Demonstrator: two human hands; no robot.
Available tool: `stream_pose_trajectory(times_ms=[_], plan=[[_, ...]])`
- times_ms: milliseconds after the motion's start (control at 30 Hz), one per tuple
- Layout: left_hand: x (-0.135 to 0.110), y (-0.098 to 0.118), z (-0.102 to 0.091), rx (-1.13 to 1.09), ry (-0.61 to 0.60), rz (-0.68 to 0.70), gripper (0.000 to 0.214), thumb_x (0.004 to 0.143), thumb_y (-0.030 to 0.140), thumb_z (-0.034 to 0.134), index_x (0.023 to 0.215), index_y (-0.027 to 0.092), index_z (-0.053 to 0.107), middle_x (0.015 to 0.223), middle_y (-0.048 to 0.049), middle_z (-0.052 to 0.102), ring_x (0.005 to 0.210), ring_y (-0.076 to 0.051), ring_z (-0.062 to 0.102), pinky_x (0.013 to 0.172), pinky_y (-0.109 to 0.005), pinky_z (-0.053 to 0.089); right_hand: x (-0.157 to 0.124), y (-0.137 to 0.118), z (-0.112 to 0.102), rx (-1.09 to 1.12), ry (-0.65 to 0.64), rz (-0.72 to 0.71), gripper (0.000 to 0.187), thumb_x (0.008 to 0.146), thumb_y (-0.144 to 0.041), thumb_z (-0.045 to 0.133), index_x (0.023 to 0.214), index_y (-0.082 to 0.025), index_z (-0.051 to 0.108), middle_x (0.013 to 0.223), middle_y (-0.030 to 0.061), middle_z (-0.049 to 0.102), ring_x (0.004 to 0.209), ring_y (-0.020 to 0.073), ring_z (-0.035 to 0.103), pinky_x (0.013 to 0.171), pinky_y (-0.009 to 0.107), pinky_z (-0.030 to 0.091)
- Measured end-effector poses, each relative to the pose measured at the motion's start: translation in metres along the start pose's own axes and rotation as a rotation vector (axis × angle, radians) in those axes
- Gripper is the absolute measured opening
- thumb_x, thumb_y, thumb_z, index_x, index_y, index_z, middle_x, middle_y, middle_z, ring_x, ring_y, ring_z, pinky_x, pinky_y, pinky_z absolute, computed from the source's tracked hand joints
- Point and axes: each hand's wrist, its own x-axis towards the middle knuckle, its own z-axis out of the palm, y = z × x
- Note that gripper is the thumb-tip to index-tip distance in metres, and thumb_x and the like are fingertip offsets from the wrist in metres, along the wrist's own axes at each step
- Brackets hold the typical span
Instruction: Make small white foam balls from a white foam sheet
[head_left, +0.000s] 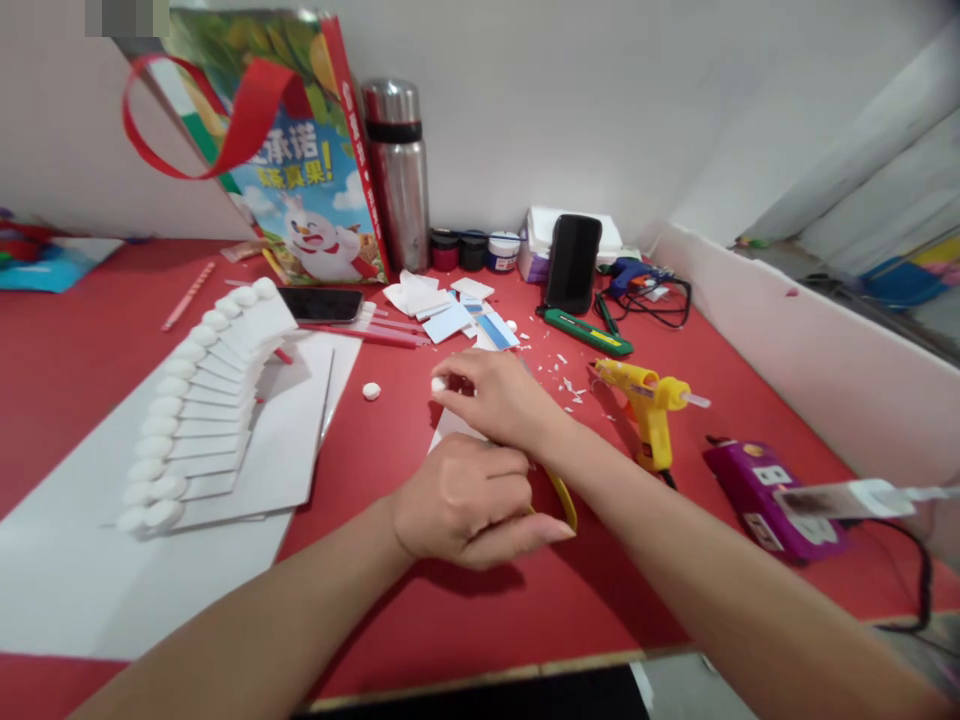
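Observation:
My right hand (506, 395) reaches across to the left, and its thumb and fingertips pinch a small white round piece (438, 385). Nearer to me, my left hand (469, 500) is curled with its thumb stretched right; what its fingers hold, if anything, is hidden. A white card (448, 428) shows between the two hands. Beside the left thumb, part of a yellow loop (564, 498) sticks out. A loose white round piece (371, 391) lies left of the right hand. Further left, a curved fan of white card strips (217, 400) carries white round pieces along its outer edge.
A yellow glue gun (649, 400), a purple box (772, 495) and a green cutter (589, 332) lie right. Card scraps (442, 312), a phone (574, 262), paint pots (472, 250), a steel flask (400, 180) and a printed bag (300, 150) stand behind.

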Motion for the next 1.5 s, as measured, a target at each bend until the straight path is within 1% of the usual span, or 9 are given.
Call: stream_pose_trajectory(times_ms=[300, 567, 733, 900, 1200, 1300, 1400, 1467, 1500], plan=[[-0.001, -0.006, -0.006, 0.199, -0.007, 0.067, 0.044, 0.095, 0.040, 0.052, 0.054, 0.023, 0.047, 0.054, -0.0036, 0.052, 0.049, -0.015, 0.040, 0.053, -0.034, 0.025, 0.056, 0.004, 0.043, 0.028, -0.160, -0.118, 0.011, 0.085, -0.012, 0.066, 0.083, -0.014, 0.076, 0.088, 0.0059, 0.073, 0.083, 0.0160, 0.061, 0.074, 0.027, 0.039], [-0.002, -0.015, 0.000, 0.322, 0.152, 0.238, 0.044, 0.099, 0.036, 0.050, 0.058, 0.019, 0.051, 0.053, -0.0016, 0.055, 0.049, -0.013, 0.042, 0.051, -0.030, 0.030, 0.060, 0.011, 0.047, 0.079, -0.211, -0.130, 0.007, 0.087, -0.017, 0.068, 0.085, -0.015, 0.075, 0.083, 0.0032, 0.069, 0.080, 0.0153, 0.057, 0.071, 0.027, 0.036], [-0.001, -0.014, 0.000, 0.356, 0.169, 0.241, 0.047, 0.101, 0.035, 0.048, 0.057, 0.019, 0.050, 0.052, -0.0004, 0.052, 0.049, -0.012, 0.042, 0.050, -0.031, 0.031, 0.058, 0.016, 0.048, 0.151, -0.180, -0.043, 0.018, 0.084, -0.014, 0.070, 0.101, -0.010, 0.070, 0.084, 0.0028, 0.068, 0.074, 0.0123, 0.056, 0.068, 0.024, 0.036], [-0.001, -0.015, -0.001, 0.338, 0.162, 0.228, 0.044, 0.100, 0.034, 0.049, 0.059, 0.019, 0.052, 0.054, -0.0005, 0.053, 0.050, -0.012, 0.043, 0.051, -0.030, 0.033, 0.060, 0.017, 0.054, 0.151, -0.140, -0.034, 0.009, 0.088, -0.021, 0.070, 0.089, -0.013, 0.072, 0.083, 0.0023, 0.069, 0.073, 0.0119, 0.054, 0.066, 0.025, 0.033], [-0.006, -0.014, -0.006, 0.313, 0.178, 0.194, 0.041, 0.100, 0.031, 0.050, 0.061, 0.019, 0.052, 0.055, -0.0002, 0.052, 0.051, -0.012, 0.045, 0.052, -0.030, 0.033, 0.061, 0.016, 0.050, 0.234, -0.149, 0.018, 0.010, 0.082, -0.018, 0.074, 0.091, -0.014, 0.071, 0.082, 0.0011, 0.069, 0.075, 0.0125, 0.057, 0.070, 0.025, 0.038], [-0.008, -0.016, -0.009, 0.201, 0.356, 0.067, 0.038, 0.101, 0.027, 0.047, 0.065, 0.019, 0.054, 0.059, -0.0013, 0.054, 0.055, -0.012, 0.049, 0.056, -0.029, 0.037, 0.057, 0.020, 0.038, 0.265, -0.095, 0.078, 0.016, 0.082, -0.007, 0.068, 0.096, -0.014, 0.069, 0.081, 0.0005, 0.068, 0.076, 0.0126, 0.059, 0.073, 0.025, 0.042], [-0.005, -0.025, -0.013, -0.015, 0.843, -0.262, 0.044, 0.104, 0.035, 0.040, 0.064, 0.020, 0.049, 0.060, 0.0002, 0.049, 0.052, -0.011, 0.042, 0.052, -0.028, 0.034, 0.035, 0.006, 0.017, 0.300, 0.103, 0.200, 0.020, 0.088, -0.004, 0.050, 0.092, -0.015, 0.066, 0.083, 0.0017, 0.067, 0.073, 0.0116, 0.058, 0.070, 0.026, 0.043], [-0.002, -0.033, -0.017, -0.197, 1.032, -0.404, 0.044, 0.103, 0.043, 0.041, 0.064, 0.022, 0.043, 0.058, 0.0025, 0.041, 0.048, -0.011, 0.038, 0.045, -0.027, 0.029, 0.008, -0.019, 0.000, 0.616, 0.331, 0.337, 0.018, 0.089, -0.011, 0.048, 0.090, -0.018, 0.065, 0.075, -0.0012, 0.063, 0.058, 0.0095, 0.052, 0.058, 0.024, 0.041], [-0.001, -0.036, -0.018, -0.220, 1.029, -0.477, 0.044, 0.102, 0.046, 0.042, 0.066, 0.022, 0.044, 0.057, 0.0031, 0.039, 0.047, -0.011, 0.037, 0.044, -0.026, 0.028, -0.007, -0.035, -0.007, 0.772, 0.297, 0.331, 0.016, 0.090, -0.016, 0.050, 0.093, -0.020, 0.065, 0.074, -0.0017, 0.063, 0.054, 0.0094, 0.051, 0.054, 0.024, 0.040]])
